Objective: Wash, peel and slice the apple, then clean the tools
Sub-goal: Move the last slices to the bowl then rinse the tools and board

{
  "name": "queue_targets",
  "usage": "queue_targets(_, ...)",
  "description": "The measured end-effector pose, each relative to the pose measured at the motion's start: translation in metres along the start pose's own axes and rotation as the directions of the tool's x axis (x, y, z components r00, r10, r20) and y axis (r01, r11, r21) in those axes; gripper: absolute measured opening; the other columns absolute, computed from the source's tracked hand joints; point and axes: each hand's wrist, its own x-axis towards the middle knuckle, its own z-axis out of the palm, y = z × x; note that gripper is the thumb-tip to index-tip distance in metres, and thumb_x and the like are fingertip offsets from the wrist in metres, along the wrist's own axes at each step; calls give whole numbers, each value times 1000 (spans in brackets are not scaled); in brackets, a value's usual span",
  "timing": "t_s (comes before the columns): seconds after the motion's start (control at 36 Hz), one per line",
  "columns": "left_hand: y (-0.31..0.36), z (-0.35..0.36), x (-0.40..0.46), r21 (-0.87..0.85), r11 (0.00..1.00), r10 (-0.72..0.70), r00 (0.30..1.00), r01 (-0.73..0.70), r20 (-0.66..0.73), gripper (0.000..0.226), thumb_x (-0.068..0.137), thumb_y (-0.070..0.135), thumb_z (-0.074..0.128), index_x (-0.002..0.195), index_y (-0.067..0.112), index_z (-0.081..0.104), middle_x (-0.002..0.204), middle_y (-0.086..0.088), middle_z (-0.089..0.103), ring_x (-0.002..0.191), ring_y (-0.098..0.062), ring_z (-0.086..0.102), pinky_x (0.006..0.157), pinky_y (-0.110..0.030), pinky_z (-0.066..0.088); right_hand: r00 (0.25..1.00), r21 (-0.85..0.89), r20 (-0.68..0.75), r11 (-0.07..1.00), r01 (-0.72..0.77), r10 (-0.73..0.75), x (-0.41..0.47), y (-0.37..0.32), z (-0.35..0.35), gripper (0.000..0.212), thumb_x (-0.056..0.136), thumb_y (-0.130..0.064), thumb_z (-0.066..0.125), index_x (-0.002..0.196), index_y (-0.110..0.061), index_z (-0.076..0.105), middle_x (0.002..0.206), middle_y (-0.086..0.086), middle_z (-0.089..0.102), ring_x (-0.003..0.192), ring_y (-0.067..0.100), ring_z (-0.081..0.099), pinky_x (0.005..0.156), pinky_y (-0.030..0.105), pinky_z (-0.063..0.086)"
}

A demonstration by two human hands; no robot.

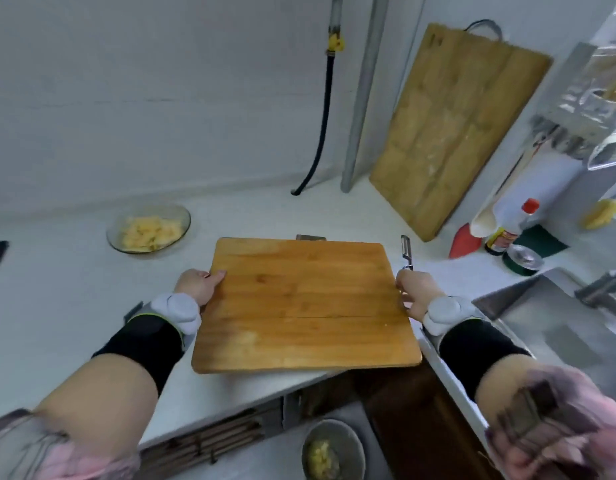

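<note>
Honestly, left hand (pixel 200 285) and right hand (pixel 413 291) both grip the cutting board (pixel 305 303); the peeler (pixel 407 251) pinned alongside could slip off.

A pale worktop (pixel 74 306) runs along the wall and turns a corner on the right beside a steel sink (pixel 549 327). Near its front edge lies a square wooden cutting board (pixel 305 306), one corner jutting a little past the edge. A metal peeler (pixel 407 252) lies just beside the board's far right corner. To the left, near the wall, a glass bowl (pixel 148 228) holds pale yellow apple pieces (pixel 150 234). A larger wooden board (pixel 459 133) stands on the worktop, leaning against the wall. Further right are a red-capped bottle (pixel 509 230) and a green scouring pad (pixel 542 239).
</note>
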Motion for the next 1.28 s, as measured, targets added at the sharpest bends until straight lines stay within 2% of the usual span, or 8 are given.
queue_targets(0.17,-54,-87,3,-21,998,-70,984,67,-164,49,86,45,66,106,0,64,103,-18,68,93,-38,65,88,-47,53,986,-186,163,980,68,-37,-29,-23,112,21,96,-14,42,82,-3,53,67,11,49,64,27,45,57,34,35)
queue_targets(0.31,-85,-129,14,-25,993,-120,957,117,-263,49,88,40,64,118,1,59,117,-18,64,102,-39,61,91,-44,50,959,-202,273,971,131,-72,-49,-30,168,30,98,-9,41,68,-8,42,60,7,36,51,22,29,47,30,24)
queue_targets(0.56,-126,-168,25,-90,972,-233,918,215,-320,59,82,34,73,126,9,44,124,-18,54,109,-36,53,90,-39,43,939,-325,342,934,147,-29,-47,-27,252,18,95,-6,37,103,-5,53,75,12,50,58,23,44,63,34,40)
queue_targets(0.78,-131,-163,40,-20,977,-207,927,212,-313,58,81,33,75,124,8,44,124,-17,57,109,-34,55,88,-40,45,962,-327,274,938,114,-22,-36,-15,266,27,97,-11,38,115,-3,55,82,11,50,65,26,44,67,37,41)
queue_targets(0.94,-131,-153,49,21,969,-226,917,246,-329,55,85,33,70,126,6,44,114,-16,57,86,-28,49,72,-34,39,967,-327,250,936,133,-50,-30,-6,272,27,97,-15,39,116,-3,55,85,13,55,74,29,51,69,39,45)
queue_targets(1.11,-127,-152,56,57,957,-240,885,285,-399,56,83,41,71,124,11,48,121,-18,54,96,-35,58,72,-36,46,961,-351,274,926,139,-40,-31,-8,271,23,97,-16,37,109,-4,53,82,10,53,78,30,50,72,40,45)
queue_targets(1.19,-125,-152,59,155,932,-231,867,328,-442,51,80,45,72,115,11,54,122,-15,48,102,-34,54,82,-40,50,960,-334,277,933,134,-39,-31,-10,270,15,97,-13,40,103,-6,51,80,8,48,72,27,46,71,38,42)
queue_targets(1.28,-115,-149,59,156,932,-236,876,326,-421,37,82,36,72,98,5,60,103,-18,64,87,-34,62,70,-36,50,960,-326,279,937,127,-33,-30,-10,269,13,96,-11,40,100,-5,51,75,8,45,66,24,43,71,38,39)
